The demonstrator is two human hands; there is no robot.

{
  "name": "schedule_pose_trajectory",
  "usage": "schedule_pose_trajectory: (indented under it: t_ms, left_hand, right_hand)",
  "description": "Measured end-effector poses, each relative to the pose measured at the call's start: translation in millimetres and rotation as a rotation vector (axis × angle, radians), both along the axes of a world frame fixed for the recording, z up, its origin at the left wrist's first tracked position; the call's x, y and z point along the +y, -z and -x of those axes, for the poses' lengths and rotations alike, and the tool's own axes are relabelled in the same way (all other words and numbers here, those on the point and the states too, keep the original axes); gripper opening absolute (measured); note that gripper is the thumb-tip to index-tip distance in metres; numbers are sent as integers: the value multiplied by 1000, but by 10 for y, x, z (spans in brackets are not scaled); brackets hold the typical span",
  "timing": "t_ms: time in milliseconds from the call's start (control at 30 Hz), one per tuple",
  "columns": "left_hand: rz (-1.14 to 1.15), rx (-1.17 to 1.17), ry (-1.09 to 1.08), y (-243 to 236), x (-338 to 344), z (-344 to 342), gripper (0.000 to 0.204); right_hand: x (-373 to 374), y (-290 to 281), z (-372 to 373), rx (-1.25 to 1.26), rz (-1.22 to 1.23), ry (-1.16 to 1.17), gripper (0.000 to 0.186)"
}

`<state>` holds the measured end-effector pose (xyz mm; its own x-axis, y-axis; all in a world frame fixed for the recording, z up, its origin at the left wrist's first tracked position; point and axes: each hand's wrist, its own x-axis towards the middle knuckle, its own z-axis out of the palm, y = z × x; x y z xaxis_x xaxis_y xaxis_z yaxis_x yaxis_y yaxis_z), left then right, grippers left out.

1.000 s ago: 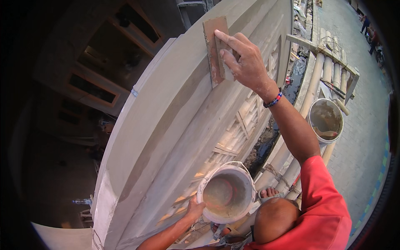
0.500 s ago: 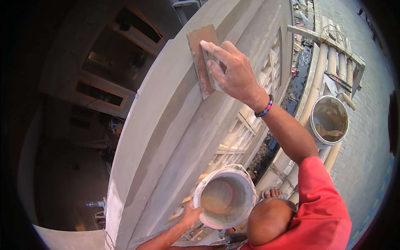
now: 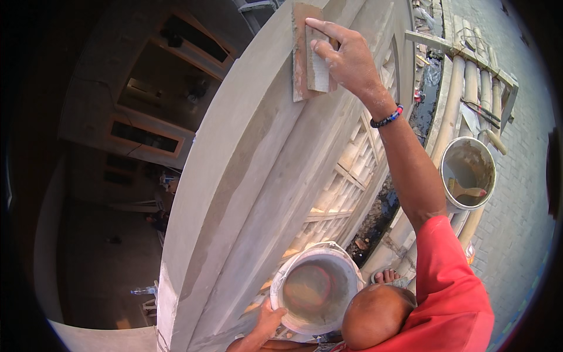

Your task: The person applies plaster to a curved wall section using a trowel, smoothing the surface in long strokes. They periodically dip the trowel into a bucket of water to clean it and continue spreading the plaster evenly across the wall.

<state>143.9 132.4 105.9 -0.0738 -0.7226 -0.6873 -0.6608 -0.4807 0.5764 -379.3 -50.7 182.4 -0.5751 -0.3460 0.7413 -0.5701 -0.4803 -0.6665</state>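
My right hand point(image 3: 350, 61) grips a flat brown plastering float point(image 3: 301, 61), its board lying against the grey plastered wall point(image 3: 234, 135). Thumb and index finger show along the float's back; the other fingers are partly hidden. Darker, damp-looking plaster runs along the wall's curved ledge below the float. Low down, the fingers of my left hand point(image 3: 270, 320) are closed on the left rim of a pale bucket point(image 3: 354, 281). Murky greyish liquid stands in this bucket, and its wire handle rests at the far rim.
Bamboo poles point(image 3: 454, 111) lie on the right, with a second bucket point(image 3: 493, 170) holding a wooden-handled brush point(image 3: 467, 190). A black-handled tool point(image 3: 484, 112) lies on the poles. A wet ditch point(image 3: 423, 114) follows the wall. Left of the wall is a dark room with a plastic bottle point(image 3: 143, 291).
My right hand has moved the float farther away along the wall and slightly right, and the float now stands straighter. My left hand stays on the bucket's rim.
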Motion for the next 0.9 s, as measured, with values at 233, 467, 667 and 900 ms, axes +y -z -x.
schedule_pose_trajectory:
  t_ms: [233,467,667,900]
  left_hand:
    - [-38,188,-206,21,158,32,48]
    - [-54,39,-297,92,328,-95,45]
    - [-78,89,-348,139,311,-43,44]
    - [26,196,-302,219,231,-123,49]
  right_hand:
    - [746,751,-1130,111,-283,-233,42]
    - [138,-19,692,-232,-96,42,41]
    - [-68,156,332,-22,-195,12,44]
    - [912,804,-391,-652,-191,-458,44]
